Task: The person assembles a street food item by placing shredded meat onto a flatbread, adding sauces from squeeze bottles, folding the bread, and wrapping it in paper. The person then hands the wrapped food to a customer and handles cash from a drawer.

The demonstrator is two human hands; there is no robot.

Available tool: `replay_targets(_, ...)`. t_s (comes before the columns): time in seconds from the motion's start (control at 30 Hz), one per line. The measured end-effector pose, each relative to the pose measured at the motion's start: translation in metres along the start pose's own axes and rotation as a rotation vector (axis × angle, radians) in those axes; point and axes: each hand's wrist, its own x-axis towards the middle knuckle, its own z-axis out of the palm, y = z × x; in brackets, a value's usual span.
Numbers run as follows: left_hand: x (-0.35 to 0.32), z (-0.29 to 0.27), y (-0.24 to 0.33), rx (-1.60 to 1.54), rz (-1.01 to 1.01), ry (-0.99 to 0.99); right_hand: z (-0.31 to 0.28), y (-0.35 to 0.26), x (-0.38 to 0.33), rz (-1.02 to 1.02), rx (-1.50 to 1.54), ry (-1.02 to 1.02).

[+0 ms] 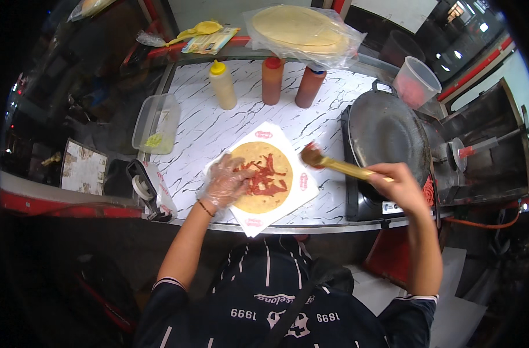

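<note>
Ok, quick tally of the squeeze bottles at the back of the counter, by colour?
Yellow squeeze bottle: 1
Red-orange squeeze bottles: 2
Total: 3
All three stand upright on the marble-pattern counter, behind the tortilla that the gloved left hand is touching.

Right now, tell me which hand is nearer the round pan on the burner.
Right. The right hand grips a spoon handle beside the round pan, at its lower edge. The gloved left hand rests on the tortilla, well to the pan's left.
</note>
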Motion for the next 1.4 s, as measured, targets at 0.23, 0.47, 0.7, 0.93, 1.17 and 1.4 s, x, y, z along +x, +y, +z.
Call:
replay_targets(0.23, 0.018, -0.023, -0.023, -0.224, -0.015, -0.153, 0.095, 0.008, 0.033, -0.043, -0.267, -0.141)
replay_targets(0.47, 0.067, 0.018, -0.014, -0.058, 0.198, -0.234, 0.086, -0.037, 0.014, -0.143, -0.642, -0.073)
replay_targets(0.7, 0.074, -0.030, -0.025, -0.041, 0.113, -0.393, 0.065, -0.058, -0.027, -0.200, -0.562, 0.113)
replay_targets(0.93, 0.059, -0.006, -0.027, 0.058, 0.145, -0.207, 0.026, -0.104, -0.032, -0.610, -0.428, 0.560)
replay_targets(1.17, -0.002, -0.069, -0.035, -0.450, 0.043, 0.053, 0.001, -0.145, 0.120, -0.717, -0.619, 0.979)
replay_targets(1.4, -0.132, -0.136, -0.026, -0.880, -0.338, -0.246, 0.057, -0.172, 0.182, -0.866, -0.597, 1.198)
